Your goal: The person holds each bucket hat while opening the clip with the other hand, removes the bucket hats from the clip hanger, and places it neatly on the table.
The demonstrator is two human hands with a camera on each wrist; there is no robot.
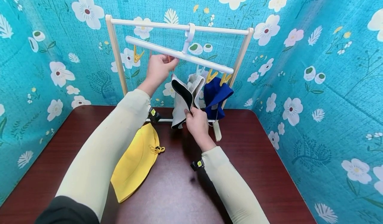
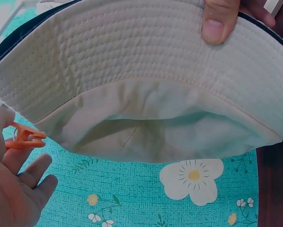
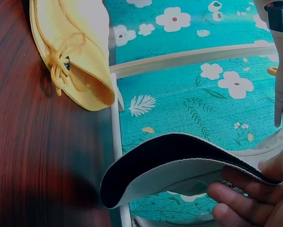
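My left hand (image 1: 158, 68) is up under the white hanger (image 1: 149, 46). Its thumb and fingers pinch an orange clothespin (image 2: 27, 136) whose tips are beside the hat's edge in the left wrist view. A cream bucket hat (image 1: 180, 107) with a black underside hangs below the hanger's middle, its brim folded. By the brim, my right hand (image 1: 197, 123) holds this hat between thumb and fingers. A pale blue clothespin (image 1: 199, 70) shows above the hat's right part. Just right of it, a dark blue hat (image 1: 216, 96) hangs from two yellow clothespins (image 1: 211, 75).
A wooden rack (image 1: 116, 54) with a white top bar (image 1: 221, 30) carries the hanger, which tilts down to the right. One more yellow clothespin (image 1: 137, 55) hangs at its left end. A yellow hat (image 1: 134, 166) with a cord lies on the dark table (image 1: 254, 184). Flowered cloth surrounds the table.
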